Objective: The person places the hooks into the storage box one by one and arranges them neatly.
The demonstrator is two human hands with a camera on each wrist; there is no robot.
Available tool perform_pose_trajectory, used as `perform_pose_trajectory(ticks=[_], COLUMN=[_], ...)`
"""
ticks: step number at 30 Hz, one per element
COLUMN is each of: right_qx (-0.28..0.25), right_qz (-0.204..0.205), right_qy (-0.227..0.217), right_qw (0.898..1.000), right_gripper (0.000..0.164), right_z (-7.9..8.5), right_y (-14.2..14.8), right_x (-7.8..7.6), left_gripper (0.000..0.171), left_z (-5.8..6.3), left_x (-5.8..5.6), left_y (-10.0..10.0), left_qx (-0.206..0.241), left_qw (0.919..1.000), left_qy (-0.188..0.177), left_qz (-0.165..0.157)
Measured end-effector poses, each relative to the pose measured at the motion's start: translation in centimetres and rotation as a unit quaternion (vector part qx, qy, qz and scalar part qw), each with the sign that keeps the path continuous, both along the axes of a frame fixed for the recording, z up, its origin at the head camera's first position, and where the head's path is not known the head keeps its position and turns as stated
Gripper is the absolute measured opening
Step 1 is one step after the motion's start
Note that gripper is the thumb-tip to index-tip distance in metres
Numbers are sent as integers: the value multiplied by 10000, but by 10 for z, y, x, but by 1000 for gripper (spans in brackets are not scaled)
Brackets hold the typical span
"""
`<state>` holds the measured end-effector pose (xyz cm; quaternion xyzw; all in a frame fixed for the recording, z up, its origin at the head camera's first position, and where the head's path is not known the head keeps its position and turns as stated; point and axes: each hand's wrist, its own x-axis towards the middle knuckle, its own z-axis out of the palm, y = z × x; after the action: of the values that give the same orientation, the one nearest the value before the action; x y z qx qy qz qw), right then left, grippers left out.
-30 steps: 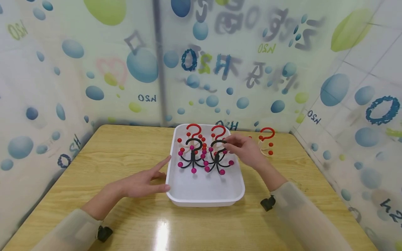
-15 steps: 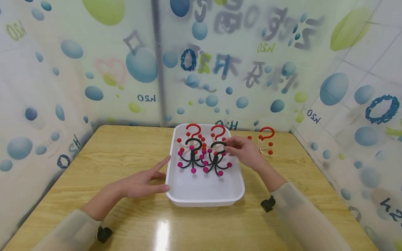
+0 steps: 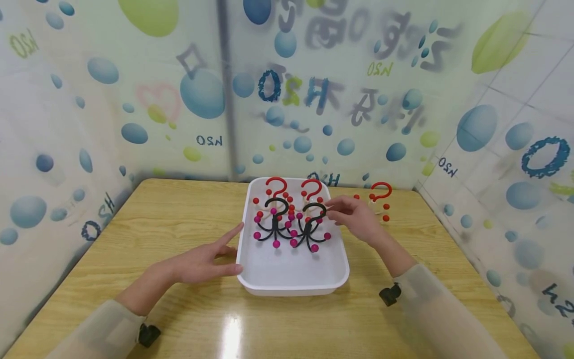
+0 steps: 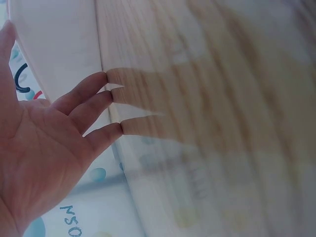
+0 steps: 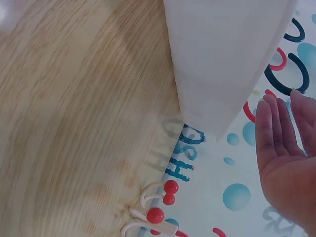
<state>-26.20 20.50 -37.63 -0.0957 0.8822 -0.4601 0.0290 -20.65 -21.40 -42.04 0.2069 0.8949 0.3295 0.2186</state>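
Observation:
Inside a white plastic tray (image 3: 293, 271) stand two black multi-arm hooks with pink ball tips, the left one (image 3: 275, 224) and the right one (image 3: 308, 228). Behind them are two cream hooks with red tops, a left one (image 3: 282, 185) and a right one (image 3: 317, 186). My left hand (image 3: 202, 262) rests with spread fingers against the tray's left side; its fingertips touch the table in the left wrist view. My right hand (image 3: 358, 219) is at the right black hook's curved top, fingers extended and parted from the thumb. Whether the fingertips still touch that top cannot be told.
One more cream hook with red balls (image 3: 381, 192) stands on the wooden table (image 3: 179, 214) behind my right hand, outside the tray. A patterned wall (image 3: 287, 139) borders the table's back edge.
My right hand has let go of the right black hook's top and drawn slightly right. That hook shifted a little toward the front and left, its top now turned. The left hand stays put.

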Motion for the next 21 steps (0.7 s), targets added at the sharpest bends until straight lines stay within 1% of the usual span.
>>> perform_pose_trajectory(ticks=[3, 9, 16, 21], right_qx=[41, 99, 76, 81], right_qz=[-63, -282, -194, -320], right_qy=[47, -103, 82, 83], right_qw=[10000, 9995, 9998, 9994], right_gripper=[31, 38, 36, 37], right_z=[1, 2, -2, -8], right_y=[8, 30, 57, 77], right_x=[3, 7, 9, 13], left_gripper=[104, 104, 105, 105], left_z=[0, 0, 1, 0], left_x=[0, -1, -1, 0], left_y=[0, 0, 0, 0], left_qx=[-5, -18, -28, -12], left_qw=[10000, 10000, 10000, 10000], left_qy=[15, 23, 0, -18], left_qz=[-4, -19, -2, 8])
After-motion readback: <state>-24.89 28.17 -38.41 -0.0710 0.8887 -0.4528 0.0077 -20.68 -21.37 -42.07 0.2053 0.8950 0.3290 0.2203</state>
